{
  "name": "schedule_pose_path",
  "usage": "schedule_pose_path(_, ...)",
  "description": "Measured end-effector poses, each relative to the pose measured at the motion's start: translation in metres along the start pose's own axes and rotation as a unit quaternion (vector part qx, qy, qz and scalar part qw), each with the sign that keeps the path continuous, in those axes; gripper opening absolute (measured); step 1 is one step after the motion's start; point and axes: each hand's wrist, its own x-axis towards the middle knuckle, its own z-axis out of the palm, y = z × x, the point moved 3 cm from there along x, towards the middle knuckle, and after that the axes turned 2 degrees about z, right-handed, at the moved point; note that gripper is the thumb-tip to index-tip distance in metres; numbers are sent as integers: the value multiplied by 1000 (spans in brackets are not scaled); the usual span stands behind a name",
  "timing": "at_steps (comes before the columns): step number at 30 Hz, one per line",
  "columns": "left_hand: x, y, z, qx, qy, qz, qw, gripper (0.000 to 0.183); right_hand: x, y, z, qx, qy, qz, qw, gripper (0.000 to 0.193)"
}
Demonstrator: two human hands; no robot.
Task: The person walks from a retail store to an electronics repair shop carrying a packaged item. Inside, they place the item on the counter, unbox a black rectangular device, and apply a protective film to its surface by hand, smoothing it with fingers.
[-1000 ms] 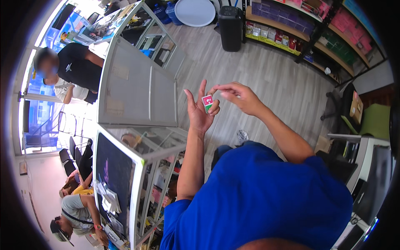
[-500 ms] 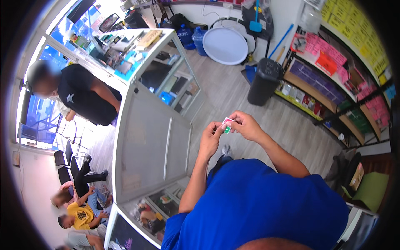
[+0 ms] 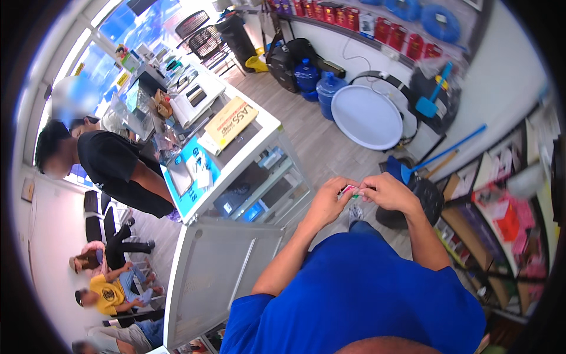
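Both of my hands meet in front of my body, holding a small flat card-like piece (image 3: 348, 189) coloured pink, white and green. My left hand (image 3: 328, 202) pinches its left side between thumb and fingers. My right hand (image 3: 386, 192) has its fingertips closed at the right side of the same piece. Fingers cover much of it, so its exact kind does not show. Below the hands, one of my shoes (image 3: 355, 213) is visible on the floor.
Left of me stands a white glass counter (image 3: 268, 121) bearing a cardboard box (image 3: 233, 123). A person in black (image 3: 115, 168) leans at it. Ahead are a round white tabletop (image 3: 367, 117) and blue water jugs (image 3: 330, 91). A black bin (image 3: 424, 200) and stocked shelves (image 3: 471, 236) are at right.
My view has swung to the right and forward, bringing more counter and back wall in. My hands still hold the small piece, now tilted and more covered by fingers.
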Motion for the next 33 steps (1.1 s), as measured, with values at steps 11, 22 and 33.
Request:
schedule_pose_path(11, 210, -103, -43, -254, 250, -164, 920, 26, 268, -12, -129, -57, -78, -97, 991, 15)
schedule_pose_path(22, 297, -171, -143, -266, 455, -254, 811, 27, 498, -43, -118, 48, -341, -89, 935, 13)
schedule_pose_path(33, 322, -186, -242, -204, 708, -223, 639, 25, 634, -164, -63, -24, -435, -477, 763, 9)
